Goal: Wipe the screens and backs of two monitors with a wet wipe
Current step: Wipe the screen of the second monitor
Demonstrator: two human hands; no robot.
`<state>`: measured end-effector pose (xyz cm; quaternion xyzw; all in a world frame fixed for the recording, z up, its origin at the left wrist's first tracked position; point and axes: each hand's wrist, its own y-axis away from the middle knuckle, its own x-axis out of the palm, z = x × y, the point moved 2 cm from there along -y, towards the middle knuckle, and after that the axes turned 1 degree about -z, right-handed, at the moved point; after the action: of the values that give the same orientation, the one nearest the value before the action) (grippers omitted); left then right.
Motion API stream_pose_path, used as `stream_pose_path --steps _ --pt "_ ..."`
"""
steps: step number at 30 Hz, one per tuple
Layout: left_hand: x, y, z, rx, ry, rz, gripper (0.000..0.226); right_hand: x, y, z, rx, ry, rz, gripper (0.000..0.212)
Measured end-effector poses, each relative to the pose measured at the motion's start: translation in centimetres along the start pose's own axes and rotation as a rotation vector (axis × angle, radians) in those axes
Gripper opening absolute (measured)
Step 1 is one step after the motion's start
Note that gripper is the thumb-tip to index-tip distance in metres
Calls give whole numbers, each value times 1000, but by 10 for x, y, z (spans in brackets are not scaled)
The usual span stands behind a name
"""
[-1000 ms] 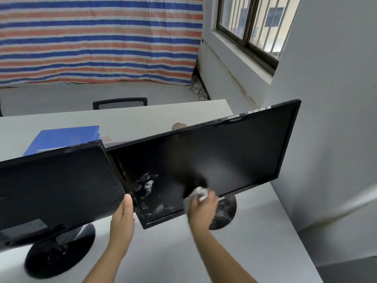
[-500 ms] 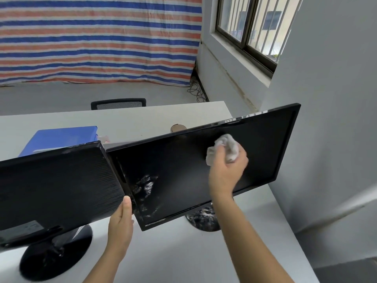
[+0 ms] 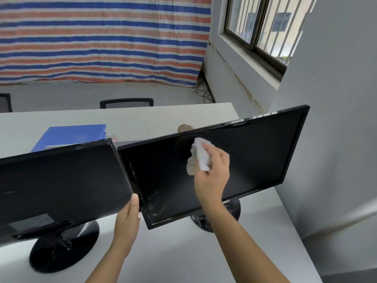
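Note:
Two black monitors stand side by side on a white table (image 3: 183, 252). The right monitor (image 3: 255, 160) faces me, tilted, its screen smeared near the lower left corner. My right hand (image 3: 214, 172) holds a crumpled white wet wipe (image 3: 201, 155) against the upper middle of that screen. The left monitor (image 3: 61, 184) shows its ribbed back. My left hand (image 3: 127, 221) grips the right monitor's left edge, thumb pointing up in the gap between the two monitors.
Round black bases sit under the left monitor (image 3: 63, 248) and the right monitor (image 3: 216, 216). A blue box (image 3: 69, 135) and a small brown round object (image 3: 184, 127) lie behind the monitors. A black chair (image 3: 126, 103) stands beyond the table. A grey wall rises close on the right.
My right hand swept the wipe from the screen's bottom edge up to the upper right, then left to the upper middle. My left hand kept its place on the monitor's edge.

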<state>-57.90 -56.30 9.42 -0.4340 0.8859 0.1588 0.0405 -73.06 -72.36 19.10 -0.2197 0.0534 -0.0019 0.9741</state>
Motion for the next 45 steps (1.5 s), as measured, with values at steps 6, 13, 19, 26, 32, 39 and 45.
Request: stream_pose_path --steps 6,13,19,26,32,39,45 --pt "1 -2 -1 -47 31 2 68 55 26 33 -210 80 181 32" --pt "0 0 2 -55 35 26 66 18 23 35 -135 -61 303 15" --pt "-1 2 -2 -52 -21 60 80 -70 -116 4 221 56 -343 28" --pt "-1 8 -3 -58 -23 49 83 28 -37 49 -280 323 242 45" --pt "-10 11 -18 -33 -17 48 68 31 -7 63 -344 -23 803 52" --pt "-41 8 -105 189 135 -127 51 8 -3 5 -254 115 228 34" --pt "-41 14 -156 269 37 -195 46 55 78 -22 -224 559 1049 40"
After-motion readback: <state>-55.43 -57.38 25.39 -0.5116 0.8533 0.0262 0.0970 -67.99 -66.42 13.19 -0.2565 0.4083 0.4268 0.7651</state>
